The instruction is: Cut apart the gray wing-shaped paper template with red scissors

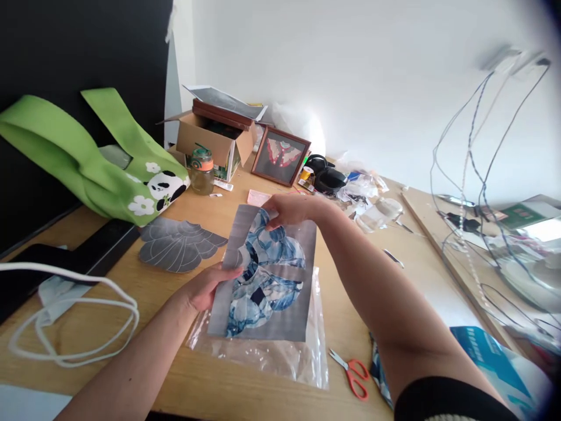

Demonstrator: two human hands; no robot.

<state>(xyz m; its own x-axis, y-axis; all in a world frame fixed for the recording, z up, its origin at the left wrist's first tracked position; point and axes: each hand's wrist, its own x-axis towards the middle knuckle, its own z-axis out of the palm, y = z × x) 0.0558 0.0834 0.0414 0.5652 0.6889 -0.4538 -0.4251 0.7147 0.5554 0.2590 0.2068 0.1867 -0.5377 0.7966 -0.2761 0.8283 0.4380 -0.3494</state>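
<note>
right hand (290, 211) arched over the gray sheet's (287, 234) top edge, pinching — left hand (214, 285) gripping its side

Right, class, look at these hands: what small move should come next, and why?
Perhaps the right hand should gently smooth the top of the blue patterned piece: its fingers are already there, while the left hand holds the left side of the grey sheet beneath.

Scissors (353, 372) lie right of the plastic bag (280, 356) on the desk (210, 380).
</note>
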